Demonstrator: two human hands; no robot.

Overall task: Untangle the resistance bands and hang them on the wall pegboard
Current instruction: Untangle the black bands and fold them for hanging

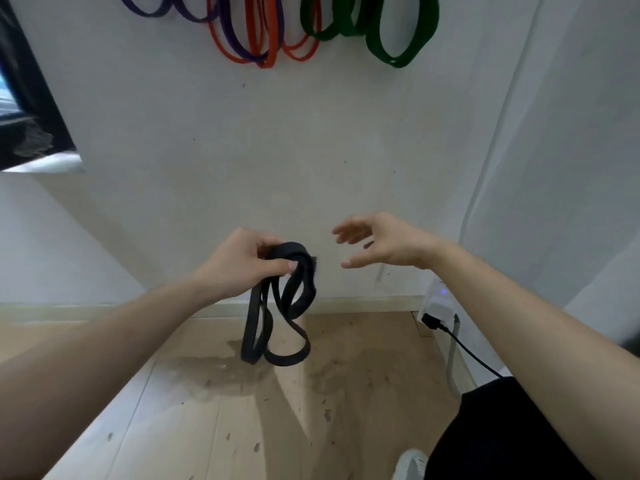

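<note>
Already hung: purple bands [194, 12], orange bands [263, 46] and green bands [391, 46] loop down the white wall [277, 140] at the top of the view; their pegs and the pegboard lie above the frame, so the mounting cannot be checked.
In hand: black resistance bands [277, 320], a bundle of several loops crossing one another, dangling over the wooden floor [242, 410], well below the hung ones.
Left hand [242, 258]: fingers curled tight around the top of the black bundle, thumb pressed on it.
Right hand [377, 244]: fingers spread and empty, just beside the bundle, not touching it.
Tangle: loops overlap near the grip; number of bands cannot be told.
Progress (judgement): most colours up; black set looks like the last lot.
Left to do: separate black loops, lift to wall, hang.
</note>
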